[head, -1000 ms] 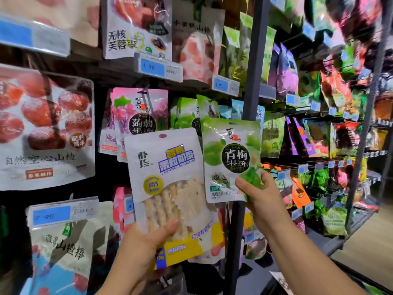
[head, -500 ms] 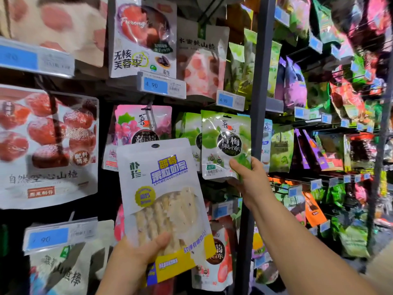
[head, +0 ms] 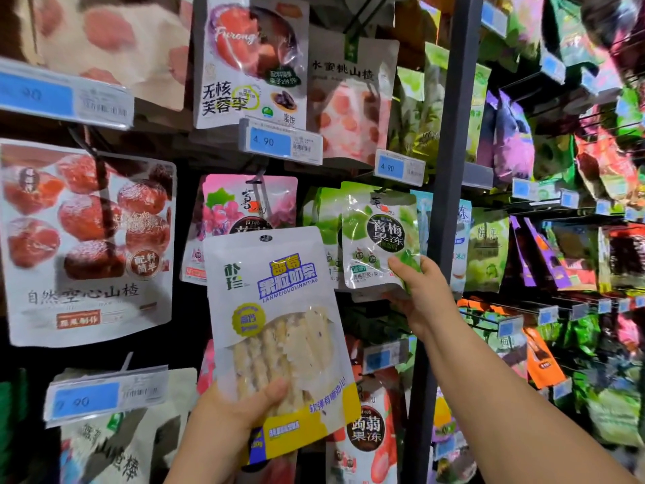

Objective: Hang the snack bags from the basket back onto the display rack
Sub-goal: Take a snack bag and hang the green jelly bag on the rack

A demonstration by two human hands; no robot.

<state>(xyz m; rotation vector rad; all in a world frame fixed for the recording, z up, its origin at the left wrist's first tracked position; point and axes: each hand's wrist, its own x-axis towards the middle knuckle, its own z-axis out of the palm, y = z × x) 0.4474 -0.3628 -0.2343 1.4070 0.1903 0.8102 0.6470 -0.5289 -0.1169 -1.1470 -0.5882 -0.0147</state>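
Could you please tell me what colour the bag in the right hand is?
The bag is mostly green with a dark round label; head view.

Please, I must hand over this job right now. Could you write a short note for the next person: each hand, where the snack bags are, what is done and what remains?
Left hand: grips the white snack bag by its lower part, upright in front of the pink grape bag, not hung.
Right hand: pinches the lower right corner of the green jelly bag, raised against the matching green bags, just left of the dark post.
Done: cannot tell whether the green jelly bag is hung yet.
Left: make sure it hangs, let go, then hang the white snack bag. The basket is out of view, so more bags may wait.
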